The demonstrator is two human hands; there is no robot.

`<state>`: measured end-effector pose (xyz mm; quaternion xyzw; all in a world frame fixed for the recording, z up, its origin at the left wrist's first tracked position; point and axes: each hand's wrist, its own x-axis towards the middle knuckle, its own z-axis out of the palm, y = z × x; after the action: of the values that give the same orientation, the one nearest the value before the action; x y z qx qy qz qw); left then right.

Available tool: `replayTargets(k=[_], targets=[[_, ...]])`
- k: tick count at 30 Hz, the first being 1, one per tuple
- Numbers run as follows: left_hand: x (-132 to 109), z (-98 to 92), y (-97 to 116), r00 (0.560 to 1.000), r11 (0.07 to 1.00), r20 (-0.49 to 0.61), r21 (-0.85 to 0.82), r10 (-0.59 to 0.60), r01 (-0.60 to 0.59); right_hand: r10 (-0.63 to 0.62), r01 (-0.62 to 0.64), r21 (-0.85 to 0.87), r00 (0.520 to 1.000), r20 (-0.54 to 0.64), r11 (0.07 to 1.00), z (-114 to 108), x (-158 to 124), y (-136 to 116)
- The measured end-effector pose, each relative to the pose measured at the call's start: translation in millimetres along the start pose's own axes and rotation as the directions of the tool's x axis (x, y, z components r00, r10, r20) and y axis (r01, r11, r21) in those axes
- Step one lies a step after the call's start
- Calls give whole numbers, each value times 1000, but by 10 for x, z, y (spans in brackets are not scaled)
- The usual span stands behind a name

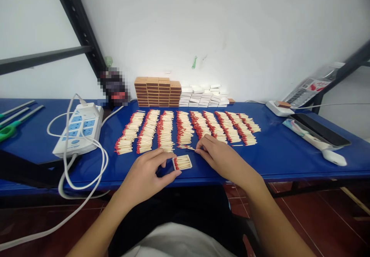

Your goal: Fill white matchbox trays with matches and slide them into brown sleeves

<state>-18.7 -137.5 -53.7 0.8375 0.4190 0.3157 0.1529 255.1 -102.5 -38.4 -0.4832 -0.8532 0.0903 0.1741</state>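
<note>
My left hand rests on the blue table, fingers curled round the left side of a small open matchbox tray partly filled with red-tipped matches. My right hand is just right of the tray, its fingertips pinched on a match at the near end of the match rows. Several rows of red-tipped matches lie spread across the table beyond both hands.
Stacked brown matchbox sleeves and white inner trays stand by the wall. A white power strip with looping cable lies left, scissors at far left. A phone and white devices sit right.
</note>
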Motion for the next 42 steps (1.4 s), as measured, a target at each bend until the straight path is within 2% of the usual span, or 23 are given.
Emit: replayTargets(k=[5, 12, 24, 35, 40, 42], targets=[[11, -2, 5, 1000, 1000, -3, 6, 4, -4, 4, -4, 21, 1000, -22, 1000, -37, -27, -29], [7, 1, 1, 1000, 1000, 0, 7, 0, 0, -43, 39, 125, 998, 35, 991, -124, -109, -191], [-3, 1, 0, 1000, 1000, 6, -1, 8, -8, -140, 127, 101, 981, 132, 987, -47, -124, -316], [4, 1, -12, 1000, 1000, 6, -7, 9, -9, -152, 140, 190, 987, 49, 972, -104, -116, -310], [-2, 10, -9, 1000, 1000, 1, -3, 2, -2, -6, 11, 50, 996, -88, 999, -29, -26, -142], [-1, 13, -14, 1000, 1000, 0, -3, 1, -1, 21, -21, -1, 996, -84, 1000, 4, 9, -72]])
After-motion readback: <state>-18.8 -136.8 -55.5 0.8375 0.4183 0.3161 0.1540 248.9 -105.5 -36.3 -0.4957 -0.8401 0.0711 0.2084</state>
